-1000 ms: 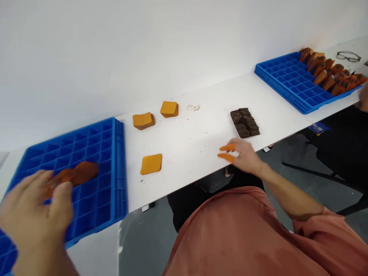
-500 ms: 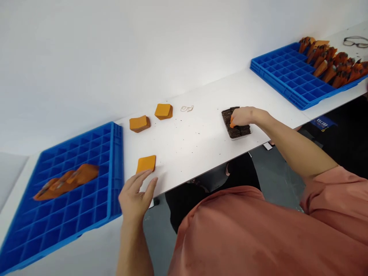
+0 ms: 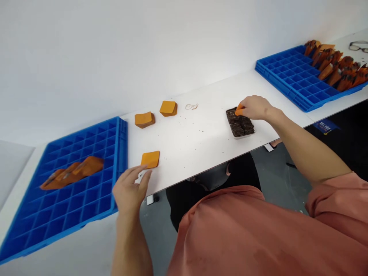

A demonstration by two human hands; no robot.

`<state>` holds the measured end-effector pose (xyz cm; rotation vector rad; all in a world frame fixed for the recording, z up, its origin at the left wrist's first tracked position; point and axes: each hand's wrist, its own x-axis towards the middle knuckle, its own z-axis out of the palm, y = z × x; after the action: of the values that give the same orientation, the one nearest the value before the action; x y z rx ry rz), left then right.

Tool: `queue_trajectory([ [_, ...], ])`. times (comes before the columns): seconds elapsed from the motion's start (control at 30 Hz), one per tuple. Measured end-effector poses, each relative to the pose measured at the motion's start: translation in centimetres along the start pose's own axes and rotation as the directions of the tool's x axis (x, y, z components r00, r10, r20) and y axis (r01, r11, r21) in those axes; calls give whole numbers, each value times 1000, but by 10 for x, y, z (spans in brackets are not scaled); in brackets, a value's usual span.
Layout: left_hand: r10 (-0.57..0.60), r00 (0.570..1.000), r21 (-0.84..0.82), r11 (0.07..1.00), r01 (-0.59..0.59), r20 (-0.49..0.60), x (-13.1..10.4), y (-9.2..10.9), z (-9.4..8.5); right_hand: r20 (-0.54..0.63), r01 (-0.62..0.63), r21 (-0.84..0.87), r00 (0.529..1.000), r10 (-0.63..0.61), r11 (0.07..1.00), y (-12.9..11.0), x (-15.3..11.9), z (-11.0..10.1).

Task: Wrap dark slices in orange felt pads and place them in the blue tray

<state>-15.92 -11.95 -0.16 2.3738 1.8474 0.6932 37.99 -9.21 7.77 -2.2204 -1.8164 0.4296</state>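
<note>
My right hand is over the far side of a small tray of thin dark brown pieces, packed in rows. Orange covers sit on its pinched fingertips, which touch or nearly touch the pieces; what lies between them is hidden. My left hand is open, thumb and fingers apart, at the table's front edge. Its fingertips are beside an orange-yellow rounded square sheet lying flat on the white table. Two stacks of similar sheets, a left stack and a right stack, stand farther back.
On the left is a blue compartment tray holding several orange packets. Another blue tray, at the right, holds many orange packets. Thin rubber bands and dark crumbs lie on the table. Glasses lie at far right.
My right hand has risen slightly and moved toward the back of the dark pieces, uncovering more of them. My left hand has drawn back slightly from the orange-yellow sheet. The view has shifted a little.
</note>
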Motion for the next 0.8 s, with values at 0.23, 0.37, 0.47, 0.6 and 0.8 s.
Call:
queue_trajectory([
  [0.23, 62, 920, 136, 983, -124, 388, 56, -40, 15, -86, -14, 550, 994, 73, 835, -5, -46, -1],
  [0.37, 57, 904, 102, 989, -111, 425, 70, -41, 11, -108, 45, 712, 993, 45, 701, -23, -79, 16],
  [0.47, 47, 886, 57, 995, -82, 461, 77, -40, 7, -85, 48, 796, 996, 33, 603, -32, -94, 35],
  [0.6, 28, 877, 26, 999, -47, 480, 86, -37, 5, -31, 17, 861, 999, 19, 508, -46, -100, 62],
  [0.8, -42, 865, 18, 999, 38, 500, 94, -35, 0, 70, -40, 875, 997, -45, 483, -70, -101, 73],
])
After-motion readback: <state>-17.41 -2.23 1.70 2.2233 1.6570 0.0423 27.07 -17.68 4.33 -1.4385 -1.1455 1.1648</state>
